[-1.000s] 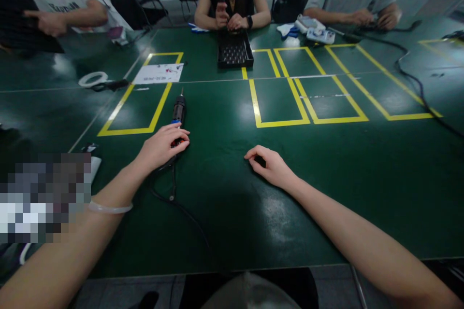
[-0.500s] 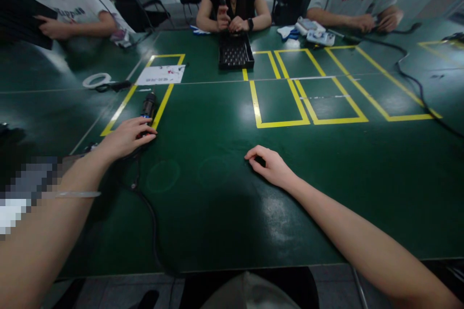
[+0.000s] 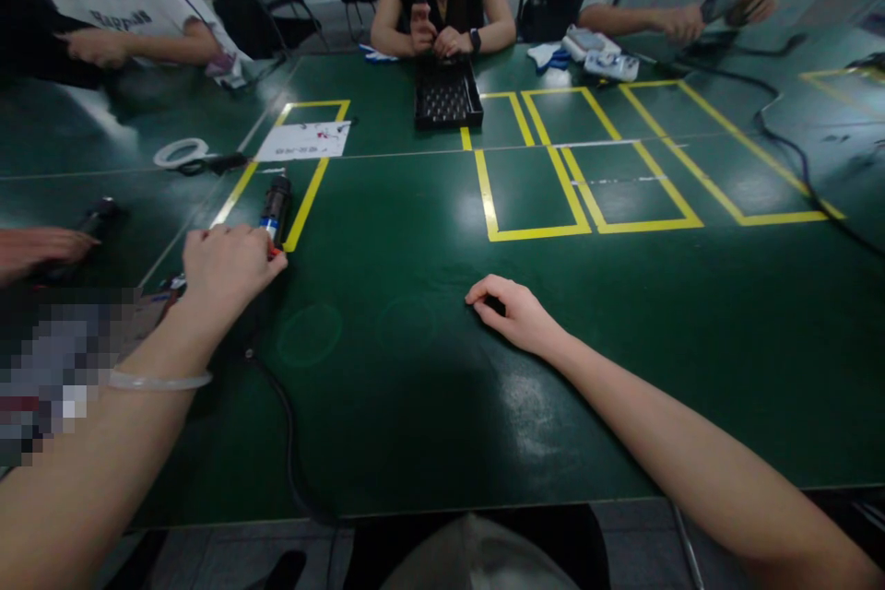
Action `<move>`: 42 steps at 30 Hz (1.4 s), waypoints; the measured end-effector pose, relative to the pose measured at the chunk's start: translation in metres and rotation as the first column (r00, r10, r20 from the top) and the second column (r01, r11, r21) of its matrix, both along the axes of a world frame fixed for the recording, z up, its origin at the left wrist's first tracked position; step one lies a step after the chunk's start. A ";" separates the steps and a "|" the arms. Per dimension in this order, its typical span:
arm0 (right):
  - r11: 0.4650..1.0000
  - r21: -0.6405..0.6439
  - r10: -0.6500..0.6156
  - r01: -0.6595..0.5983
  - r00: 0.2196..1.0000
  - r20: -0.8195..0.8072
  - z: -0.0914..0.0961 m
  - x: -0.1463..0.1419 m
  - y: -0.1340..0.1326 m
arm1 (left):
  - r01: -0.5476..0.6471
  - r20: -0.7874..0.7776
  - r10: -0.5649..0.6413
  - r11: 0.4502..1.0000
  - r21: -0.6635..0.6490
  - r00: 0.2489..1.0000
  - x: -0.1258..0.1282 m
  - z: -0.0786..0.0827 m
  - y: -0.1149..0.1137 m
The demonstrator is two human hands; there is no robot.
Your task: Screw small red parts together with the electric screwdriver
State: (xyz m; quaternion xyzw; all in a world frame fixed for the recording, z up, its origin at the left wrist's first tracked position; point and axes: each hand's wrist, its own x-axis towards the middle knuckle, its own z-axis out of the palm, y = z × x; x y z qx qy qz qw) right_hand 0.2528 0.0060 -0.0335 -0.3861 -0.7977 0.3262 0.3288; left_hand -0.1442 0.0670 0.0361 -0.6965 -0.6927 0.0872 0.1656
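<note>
My left hand (image 3: 231,269) is closed round the rear part of a corded electric screwdriver (image 3: 276,203). The tool has a dark body with a blue and white band, and its tip points away from me. My fingers and palm hide much of its back end. A black cord (image 3: 289,429) runs from near that hand down over the table's front edge. My right hand (image 3: 515,312) rests on the green table (image 3: 429,424), its fingers curled and the thumb near the fingertips. I see nothing in it.
Yellow tape outlines (image 3: 539,233) mark the table. A printed white sheet (image 3: 304,140) and a tape roll (image 3: 181,153) lie at the left. Across sits a person with a black tray (image 3: 448,106). Another person's hand (image 3: 48,249) is near a dark tool (image 3: 97,217) at far left.
My left hand has closed round the screwdriver, its fingers previously lying over it. The tool has shifted slightly left. Another person's hand has appeared at far left. My right hand stays put.
</note>
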 end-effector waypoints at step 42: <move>0.994 0.062 0.095 -0.085 0.977 -0.192 0.006 -0.008 -0.013 | 0.553 0.969 0.234 0.819 -0.151 -0.082 0.183 -0.052 -0.071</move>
